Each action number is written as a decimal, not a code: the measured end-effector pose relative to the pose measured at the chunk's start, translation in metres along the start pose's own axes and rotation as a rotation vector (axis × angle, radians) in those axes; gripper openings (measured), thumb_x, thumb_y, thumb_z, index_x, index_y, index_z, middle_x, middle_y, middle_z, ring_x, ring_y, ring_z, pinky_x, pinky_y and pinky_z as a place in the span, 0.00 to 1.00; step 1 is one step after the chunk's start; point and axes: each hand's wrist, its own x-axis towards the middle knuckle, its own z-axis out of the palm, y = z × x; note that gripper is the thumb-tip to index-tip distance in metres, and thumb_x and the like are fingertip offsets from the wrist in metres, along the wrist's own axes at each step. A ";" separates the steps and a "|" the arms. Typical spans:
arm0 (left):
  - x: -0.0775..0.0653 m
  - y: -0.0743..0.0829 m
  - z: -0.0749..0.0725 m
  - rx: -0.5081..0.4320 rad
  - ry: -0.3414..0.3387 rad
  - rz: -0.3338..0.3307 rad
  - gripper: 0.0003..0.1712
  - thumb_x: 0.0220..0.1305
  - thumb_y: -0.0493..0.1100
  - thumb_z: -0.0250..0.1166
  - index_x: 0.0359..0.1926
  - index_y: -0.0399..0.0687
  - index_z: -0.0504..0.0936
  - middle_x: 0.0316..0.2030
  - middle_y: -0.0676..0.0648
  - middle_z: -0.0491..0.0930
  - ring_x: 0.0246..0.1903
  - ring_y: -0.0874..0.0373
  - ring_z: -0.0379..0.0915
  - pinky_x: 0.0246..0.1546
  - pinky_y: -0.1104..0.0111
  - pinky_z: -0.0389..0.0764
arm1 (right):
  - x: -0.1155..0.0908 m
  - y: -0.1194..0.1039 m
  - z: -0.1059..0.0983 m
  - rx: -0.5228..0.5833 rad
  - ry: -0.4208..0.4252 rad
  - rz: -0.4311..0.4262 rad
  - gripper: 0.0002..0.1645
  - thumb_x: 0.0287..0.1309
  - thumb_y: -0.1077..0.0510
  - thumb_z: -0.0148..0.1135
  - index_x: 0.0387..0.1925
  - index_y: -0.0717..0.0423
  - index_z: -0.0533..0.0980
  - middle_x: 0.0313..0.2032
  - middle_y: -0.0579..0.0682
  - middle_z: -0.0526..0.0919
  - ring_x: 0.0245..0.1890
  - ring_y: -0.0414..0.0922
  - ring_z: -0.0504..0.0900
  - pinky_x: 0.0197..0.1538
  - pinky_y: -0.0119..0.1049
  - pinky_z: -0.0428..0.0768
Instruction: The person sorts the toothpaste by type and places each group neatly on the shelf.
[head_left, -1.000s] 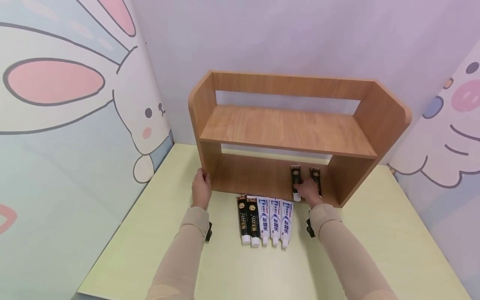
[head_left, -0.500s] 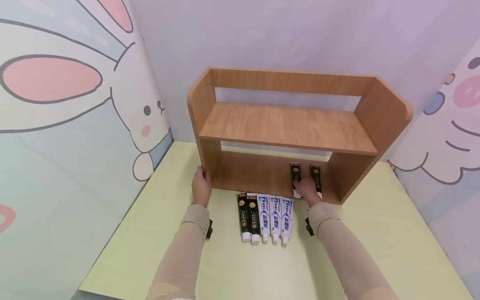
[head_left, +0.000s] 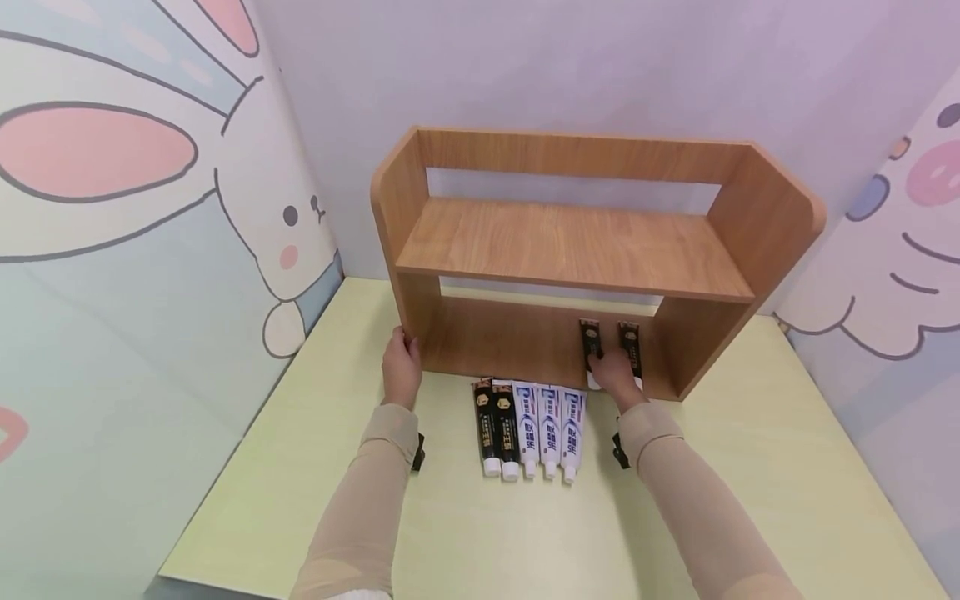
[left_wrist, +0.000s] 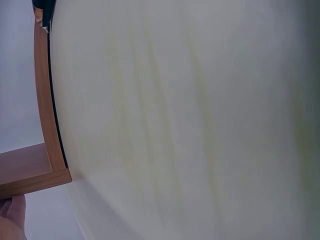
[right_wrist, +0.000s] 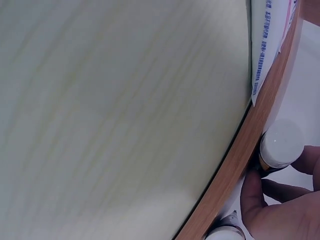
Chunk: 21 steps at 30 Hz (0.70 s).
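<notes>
My right hand point(head_left: 617, 375) pinches a black toothpaste tube point(head_left: 591, 337) near its white cap point(right_wrist: 282, 142). That tube lies on the lower board of the wooden shelf point(head_left: 510, 337), cap toward the front. A second black toothpaste tube point(head_left: 632, 343) lies just right of it, partly hidden by the hand. At the shelf's lower left corner, my left hand point(head_left: 401, 371) grips the side panel's front edge; its fingers are mostly hidden. Before the shelf, two black toothpaste tubes point(head_left: 506, 429) and three white-and-blue toothpaste tubes point(head_left: 550, 429) lie side by side, caps toward me.
The shelf's upper board point(head_left: 570, 246) bears nothing. A pale yellow table point(head_left: 315, 467) carries the shelf and tubes. Walls with cartoon prints point(head_left: 277, 208) close in the left and right sides, and a plain wall stands behind the shelf.
The whole scene sits slightly higher in the head view. Both hands keep their places at the shelf, the right one on the same black tube.
</notes>
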 end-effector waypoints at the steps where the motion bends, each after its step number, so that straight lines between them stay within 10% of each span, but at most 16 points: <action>1: 0.000 0.001 0.000 -0.001 0.001 0.000 0.12 0.73 0.37 0.56 0.53 0.37 0.70 0.45 0.37 0.76 0.45 0.43 0.74 0.47 0.51 0.77 | 0.000 0.000 -0.001 0.006 0.004 0.004 0.26 0.72 0.59 0.46 0.62 0.75 0.64 0.53 0.73 0.70 0.50 0.63 0.72 0.52 0.54 0.73; 13: 0.002 0.002 -0.002 -0.005 -0.011 -0.020 0.11 0.74 0.39 0.55 0.52 0.38 0.70 0.43 0.38 0.75 0.43 0.44 0.73 0.45 0.52 0.77 | -0.017 -0.009 -0.013 0.025 -0.003 0.015 0.17 0.72 0.55 0.47 0.40 0.69 0.70 0.45 0.69 0.69 0.45 0.61 0.67 0.45 0.54 0.69; 21: 0.001 0.004 -0.003 -0.016 -0.020 -0.025 0.12 0.73 0.38 0.55 0.53 0.37 0.69 0.45 0.37 0.76 0.45 0.43 0.74 0.46 0.51 0.76 | -0.031 -0.016 -0.020 0.066 -0.034 0.034 0.31 0.71 0.54 0.49 0.65 0.74 0.61 0.59 0.75 0.61 0.58 0.66 0.62 0.59 0.60 0.65</action>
